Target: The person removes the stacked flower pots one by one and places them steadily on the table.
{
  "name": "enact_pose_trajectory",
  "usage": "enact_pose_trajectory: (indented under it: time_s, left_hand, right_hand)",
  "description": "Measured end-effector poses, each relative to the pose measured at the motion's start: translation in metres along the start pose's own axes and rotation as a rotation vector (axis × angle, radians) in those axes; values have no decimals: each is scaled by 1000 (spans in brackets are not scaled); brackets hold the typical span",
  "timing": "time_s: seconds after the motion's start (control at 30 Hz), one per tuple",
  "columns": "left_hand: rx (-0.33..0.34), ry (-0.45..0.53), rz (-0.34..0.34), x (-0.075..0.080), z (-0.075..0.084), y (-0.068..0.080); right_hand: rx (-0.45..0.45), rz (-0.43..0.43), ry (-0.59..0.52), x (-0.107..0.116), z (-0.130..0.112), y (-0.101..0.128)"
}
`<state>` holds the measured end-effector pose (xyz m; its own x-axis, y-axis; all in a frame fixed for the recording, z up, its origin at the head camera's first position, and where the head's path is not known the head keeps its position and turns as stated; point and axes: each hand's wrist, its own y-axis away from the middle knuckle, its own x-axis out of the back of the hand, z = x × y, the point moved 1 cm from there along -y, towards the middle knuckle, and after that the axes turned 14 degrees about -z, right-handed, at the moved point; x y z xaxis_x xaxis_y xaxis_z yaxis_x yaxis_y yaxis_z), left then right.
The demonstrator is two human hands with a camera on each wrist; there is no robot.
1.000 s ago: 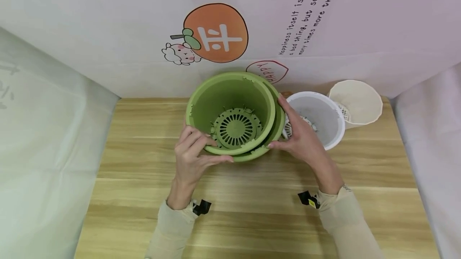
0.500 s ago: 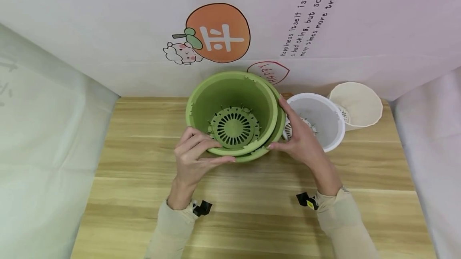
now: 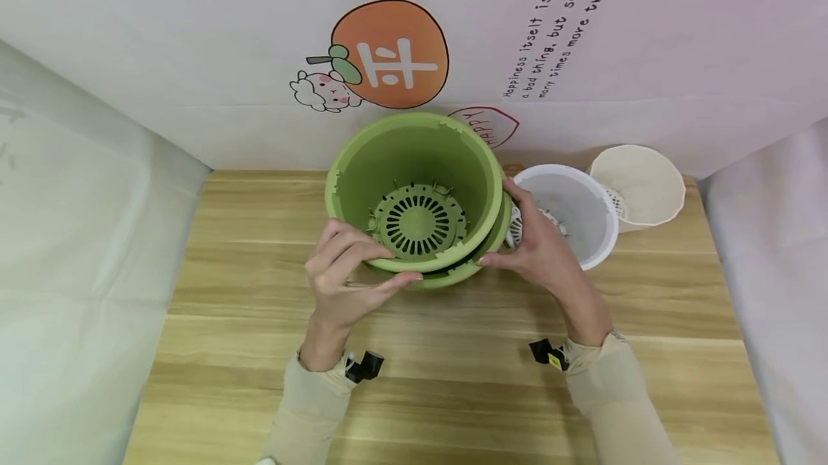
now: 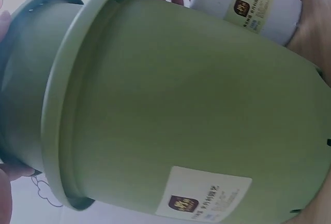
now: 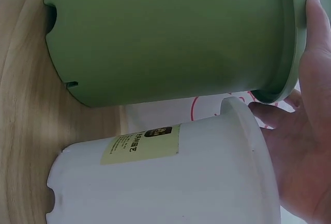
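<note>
Wooden table [image 3: 226, 321] and a printed backdrop frame the scene. At left, the left hand [image 3: 343, 282] pinches the rim of the inner green pot [image 3: 414, 163], which is raised partly out of the outer green pot [image 3: 494, 231]. The outer pot's rim is grasped by the right hand [image 3: 540, 253]. Separation seems begun, not finished. A white pot [image 3: 576, 210] and a cream pot [image 3: 643, 181] are placed further right.

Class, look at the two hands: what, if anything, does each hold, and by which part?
The left hand pinches the near rim of the inner green plastic pot; the right hand grips the rim of the outer green plastic pot.
</note>
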<state>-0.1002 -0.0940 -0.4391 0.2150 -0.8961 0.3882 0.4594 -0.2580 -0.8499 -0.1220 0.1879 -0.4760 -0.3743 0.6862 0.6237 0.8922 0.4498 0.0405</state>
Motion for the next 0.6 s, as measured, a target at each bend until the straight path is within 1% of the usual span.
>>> enact_pose_trajectory:
  time_s: [0.33, 0.47, 0.6]
  left_hand:
    - [-33, -7, 37, 8, 7, -14]
    - [-64, 1, 72, 10, 10, -23]
    - [-78, 22, 110, 13, 15, -30]
  right_hand:
    - [75, 13, -37, -2, 2, -4]
    - [82, 6, -42, -2, 3, -4]
    - [80, -4, -45, -3, 4, -2]
